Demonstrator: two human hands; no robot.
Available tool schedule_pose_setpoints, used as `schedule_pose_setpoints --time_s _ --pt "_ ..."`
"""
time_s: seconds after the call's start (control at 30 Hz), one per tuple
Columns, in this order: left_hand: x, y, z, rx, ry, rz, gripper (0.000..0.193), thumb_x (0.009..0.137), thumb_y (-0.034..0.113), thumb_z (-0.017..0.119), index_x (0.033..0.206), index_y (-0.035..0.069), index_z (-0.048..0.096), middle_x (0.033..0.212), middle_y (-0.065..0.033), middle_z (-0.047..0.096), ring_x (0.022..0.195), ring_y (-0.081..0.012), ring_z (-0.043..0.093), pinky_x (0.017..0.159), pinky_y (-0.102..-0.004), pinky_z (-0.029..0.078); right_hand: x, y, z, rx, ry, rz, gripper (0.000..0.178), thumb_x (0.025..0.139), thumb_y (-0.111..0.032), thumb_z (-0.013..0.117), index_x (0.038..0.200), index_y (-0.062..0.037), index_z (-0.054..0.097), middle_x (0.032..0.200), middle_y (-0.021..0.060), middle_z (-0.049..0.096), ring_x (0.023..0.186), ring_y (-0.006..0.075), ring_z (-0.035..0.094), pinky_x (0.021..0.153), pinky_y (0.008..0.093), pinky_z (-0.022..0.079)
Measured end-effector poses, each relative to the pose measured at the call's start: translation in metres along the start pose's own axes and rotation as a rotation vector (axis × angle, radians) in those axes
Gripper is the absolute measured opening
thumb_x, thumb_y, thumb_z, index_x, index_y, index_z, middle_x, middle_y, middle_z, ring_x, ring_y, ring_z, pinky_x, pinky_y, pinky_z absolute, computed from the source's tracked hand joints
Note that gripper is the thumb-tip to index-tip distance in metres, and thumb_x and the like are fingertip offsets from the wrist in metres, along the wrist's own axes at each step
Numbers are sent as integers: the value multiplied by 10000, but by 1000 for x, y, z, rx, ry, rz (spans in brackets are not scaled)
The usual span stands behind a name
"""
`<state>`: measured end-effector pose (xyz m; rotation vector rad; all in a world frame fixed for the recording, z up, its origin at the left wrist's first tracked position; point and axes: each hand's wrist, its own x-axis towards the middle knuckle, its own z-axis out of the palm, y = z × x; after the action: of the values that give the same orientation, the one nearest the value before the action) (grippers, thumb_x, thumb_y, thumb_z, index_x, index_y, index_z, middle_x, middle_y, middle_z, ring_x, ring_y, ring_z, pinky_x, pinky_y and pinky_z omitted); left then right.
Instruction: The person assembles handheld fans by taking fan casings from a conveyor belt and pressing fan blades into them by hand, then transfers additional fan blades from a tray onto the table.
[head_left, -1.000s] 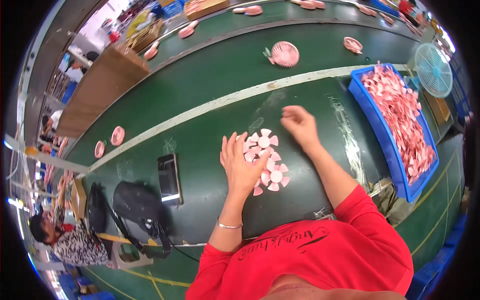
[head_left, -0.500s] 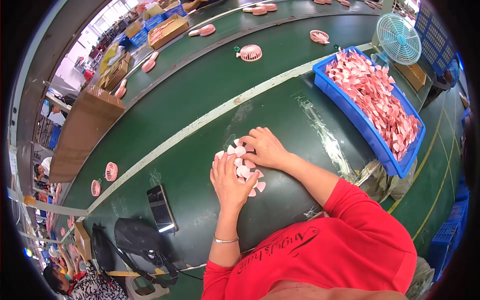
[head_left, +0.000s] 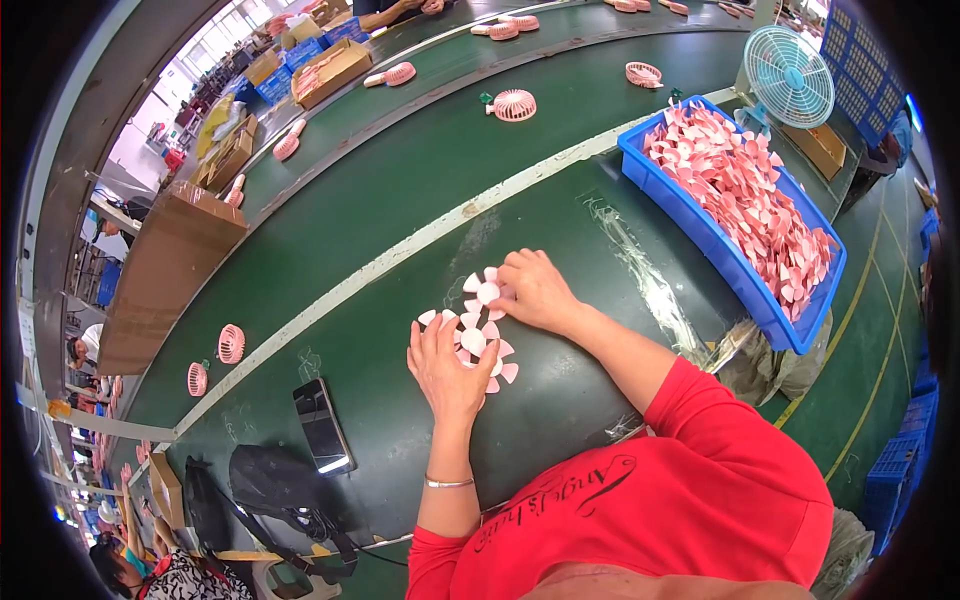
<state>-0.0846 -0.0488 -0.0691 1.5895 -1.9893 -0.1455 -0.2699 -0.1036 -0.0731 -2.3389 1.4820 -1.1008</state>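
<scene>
My left hand (head_left: 447, 370) lies over a small cluster of pink fan blades (head_left: 473, 342) on the green tabletop. Its fingers are spread and rest on the cluster, hiding part of it; the thumb touches the near side. To its right, my right hand (head_left: 540, 292) pinches the edge of another pink fan blade (head_left: 487, 293) between thumb and fingers, flat at the cluster's far side. A blue crate (head_left: 690, 245) heaped with loose pink fan blades (head_left: 745, 195) stands to the right.
A phone (head_left: 323, 425) and a black bag (head_left: 275, 480) lie at left. Beyond a pale strip (head_left: 400, 245), pink round fan housings (head_left: 515, 105) sit on the green belt. A teal desk fan (head_left: 790, 75) stands behind the crate. Cardboard (head_left: 170, 270) rises at far left.
My left hand has shifted slightly left. The blade in my right hand now shows more fully, farther from the cluster. Housings on the near belt moved right; pieces on the far belt moved left.
</scene>
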Motion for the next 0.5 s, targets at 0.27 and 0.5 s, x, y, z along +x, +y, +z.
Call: schedule_pose_setpoints --time_s 0.27,0.5 --pt "2 -2 -1 -30 11 3 567 719 328 754 1200 85 577 1303 -142 504 1276 -349 404 1048 -462 301 2 2 6 -56 144 30 290 678 -150 734 940 -79 633 811 72 550 816 271 529 740 392 403" --pt "1 -6 2 34 -32 89 615 713 406 747 1239 130 588 1340 -161 472 1305 -374 358 1060 -497 268 2 -1 9 -125 111 6 271 669 -154 725 921 -94 647 822 69 544 821 260 520 729 389 396"
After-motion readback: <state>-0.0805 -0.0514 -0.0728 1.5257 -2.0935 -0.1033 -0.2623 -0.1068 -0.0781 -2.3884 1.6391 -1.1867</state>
